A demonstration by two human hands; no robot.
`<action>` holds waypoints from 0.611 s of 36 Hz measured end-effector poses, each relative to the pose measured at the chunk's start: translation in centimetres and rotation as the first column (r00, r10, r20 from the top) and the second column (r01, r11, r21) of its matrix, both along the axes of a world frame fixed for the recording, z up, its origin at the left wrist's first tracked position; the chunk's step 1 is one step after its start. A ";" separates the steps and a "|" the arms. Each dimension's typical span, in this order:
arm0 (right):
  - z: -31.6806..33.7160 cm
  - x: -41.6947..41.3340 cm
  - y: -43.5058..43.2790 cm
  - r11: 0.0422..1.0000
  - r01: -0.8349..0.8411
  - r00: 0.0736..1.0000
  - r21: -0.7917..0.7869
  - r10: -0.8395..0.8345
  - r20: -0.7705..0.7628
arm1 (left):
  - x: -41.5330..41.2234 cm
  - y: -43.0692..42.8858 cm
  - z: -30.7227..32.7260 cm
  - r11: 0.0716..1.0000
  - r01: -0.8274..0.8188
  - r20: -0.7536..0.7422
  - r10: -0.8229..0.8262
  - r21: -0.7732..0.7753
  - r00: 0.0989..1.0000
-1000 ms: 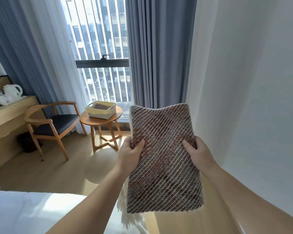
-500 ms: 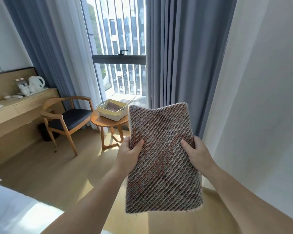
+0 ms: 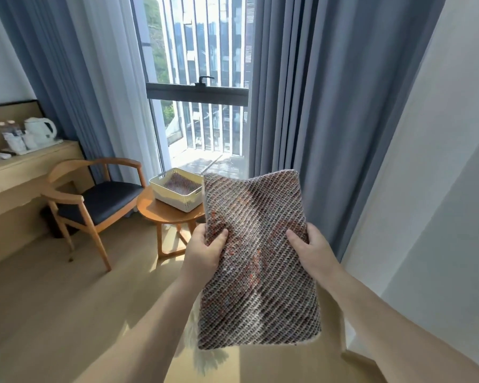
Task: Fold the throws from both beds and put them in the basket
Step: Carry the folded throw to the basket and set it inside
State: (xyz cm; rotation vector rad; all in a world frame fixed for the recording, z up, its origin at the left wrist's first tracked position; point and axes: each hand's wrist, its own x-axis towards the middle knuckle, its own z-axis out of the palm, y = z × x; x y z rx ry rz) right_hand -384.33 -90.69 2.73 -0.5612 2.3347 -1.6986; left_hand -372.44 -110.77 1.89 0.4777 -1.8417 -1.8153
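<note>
Folded throw (image 3: 260, 261) gripped by two hands
The left hand (image 3: 205, 251) and right hand (image 3: 311, 250) curled their fingers round its sides; the basket (image 3: 174, 200) sat at ten o'clock on the counter (image 3: 155, 212).

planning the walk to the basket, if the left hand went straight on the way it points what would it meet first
Likely the round table or the basket on it; only floor shows between them and the left hand gripping the throw. Depth unclear.
</note>
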 end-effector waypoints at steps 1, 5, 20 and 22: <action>0.1 -0.8 -1.3 1.000 -0.001 1.000 0.000 0.001 0.015 | -0.8 -1.2 -0.2 1.000 -0.004 -0.005 0.004 0.018 1.000; 0.2 -3.6 -6.2 0.998 -0.059 0.997 0.038 0.057 0.046 | -3.8 -6.0 -1.0 0.999 -0.017 0.015 0.017 0.046 1.000; -2.3 -14.6 -21.1 0.973 -0.189 0.976 0.133 0.171 0.131 | -12.5 -19.0 -3.2 0.988 -0.142 0.035 0.140 0.066 0.990; -2.7 -16.7 -23.0 0.973 -0.202 0.971 0.109 0.185 0.148 | -14.3 -20.4 -3.4 0.986 -0.149 0.049 0.145 0.073 0.988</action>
